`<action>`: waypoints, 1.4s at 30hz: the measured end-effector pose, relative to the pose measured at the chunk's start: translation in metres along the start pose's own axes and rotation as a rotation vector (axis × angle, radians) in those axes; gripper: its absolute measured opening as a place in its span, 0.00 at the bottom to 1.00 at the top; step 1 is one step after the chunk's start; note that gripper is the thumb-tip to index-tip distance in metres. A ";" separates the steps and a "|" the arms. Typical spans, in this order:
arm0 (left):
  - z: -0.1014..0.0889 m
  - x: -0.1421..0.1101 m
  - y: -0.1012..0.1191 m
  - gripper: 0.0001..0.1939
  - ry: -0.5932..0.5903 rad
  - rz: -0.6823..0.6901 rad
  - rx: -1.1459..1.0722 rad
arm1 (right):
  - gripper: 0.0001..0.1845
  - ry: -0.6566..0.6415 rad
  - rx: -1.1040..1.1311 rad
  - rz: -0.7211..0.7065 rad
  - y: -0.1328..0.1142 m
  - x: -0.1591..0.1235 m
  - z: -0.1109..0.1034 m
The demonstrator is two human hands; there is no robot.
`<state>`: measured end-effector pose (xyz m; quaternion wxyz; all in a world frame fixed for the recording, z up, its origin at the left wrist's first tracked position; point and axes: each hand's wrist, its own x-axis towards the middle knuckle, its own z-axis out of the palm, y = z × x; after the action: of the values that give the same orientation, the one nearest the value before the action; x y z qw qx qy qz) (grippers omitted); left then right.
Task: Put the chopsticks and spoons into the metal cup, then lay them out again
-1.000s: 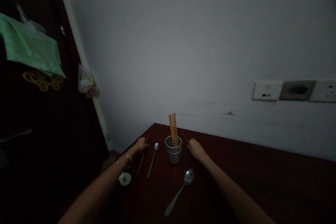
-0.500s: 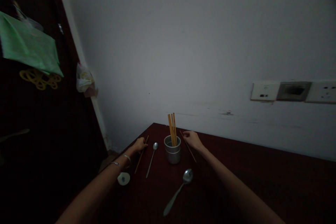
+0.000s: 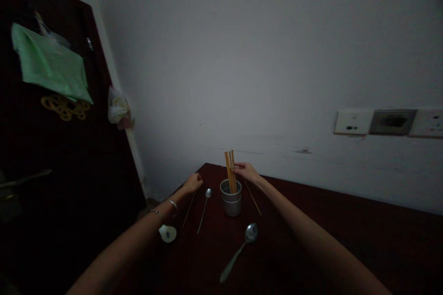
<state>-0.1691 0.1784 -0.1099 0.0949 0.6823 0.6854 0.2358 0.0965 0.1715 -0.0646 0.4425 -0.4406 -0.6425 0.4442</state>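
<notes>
A grey metal cup (image 3: pixel 232 203) stands upright on the dark red table with several wooden chopsticks (image 3: pixel 229 173) leaning in it. My right hand (image 3: pixel 246 171) is at the upper part of these, its thumb and fingers pinched on a chopstick. Left of the cup, my left hand (image 3: pixel 193 182) is closed over the far end of a single chopstick (image 3: pixel 188 210) lying on the table; its fingertips are partly hidden. Between that hand and the cup lies a small long-handled spoon (image 3: pixel 208 193). Another single chopstick (image 3: pixel 253 199) rests right of the cup, beneath my right wrist.
A larger spoon (image 3: pixel 251 232) lies nearer to me. A small white dish (image 3: pixel 168 234) is beside my left forearm. The table (image 3: pixel 332 221) meets a wall with sockets (image 3: pixel 353 122). At left is a dark door with a green cloth (image 3: pixel 51 62) and a hanging plastic bag (image 3: pixel 117 106).
My right hand has left the chopstick lying on the right and moved left to those in the cup. My left hand has slid toward the far end of its chopstick. The view has shifted slightly.
</notes>
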 end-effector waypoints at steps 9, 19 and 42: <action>-0.021 -0.014 0.065 0.09 0.063 0.177 -0.218 | 0.07 -0.002 -0.169 -0.102 0.004 0.001 0.008; -0.054 -0.040 0.100 0.12 0.124 0.166 -0.407 | 0.09 0.103 -0.200 -0.151 -0.019 -0.007 0.001; -0.133 -0.101 0.149 0.14 -0.224 0.328 -0.747 | 0.16 0.085 0.244 -0.303 -0.125 -0.065 0.017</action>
<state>-0.0914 0.0477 0.0537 0.3709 0.7223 0.4207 0.4046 0.0731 0.0788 0.0406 0.5810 -0.3004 -0.6237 0.4281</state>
